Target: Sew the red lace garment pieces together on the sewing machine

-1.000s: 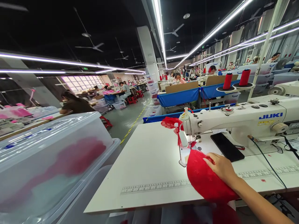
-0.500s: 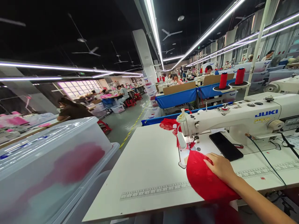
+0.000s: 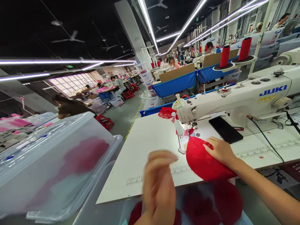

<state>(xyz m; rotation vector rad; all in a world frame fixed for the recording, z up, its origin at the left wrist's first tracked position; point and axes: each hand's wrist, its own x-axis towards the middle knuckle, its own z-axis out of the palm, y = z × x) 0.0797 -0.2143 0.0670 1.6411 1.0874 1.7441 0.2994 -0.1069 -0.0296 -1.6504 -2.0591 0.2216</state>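
My right hand (image 3: 220, 150) is closed on a rounded red fabric piece (image 3: 199, 159), thumb on top. The piece lies on the white sewing table and droops over its front edge. Its upper tip is close to the needle area of the JUKI sewing machine (image 3: 234, 97); whether it lies under the presser foot I cannot make out. My left hand (image 3: 159, 181), blurred by motion, is raised before the table's front edge, apart from the fabric, its fingers bent to the right. Behind the machine head lies more sheer red fabric (image 3: 167, 112).
A black phone (image 3: 226, 129) rests on the machine bed. Translucent plastic bins (image 3: 56, 165) stand at the left. Below the table edge, more red pieces (image 3: 228, 201) lie in a container. Red thread cones (image 3: 225, 56) stand behind the machine. Co-workers sit at tables farther back.
My left hand has come into view from below. My right hand keeps its hold on the red fabric piece. The camera has shifted, bringing the red pieces below the table more into view.
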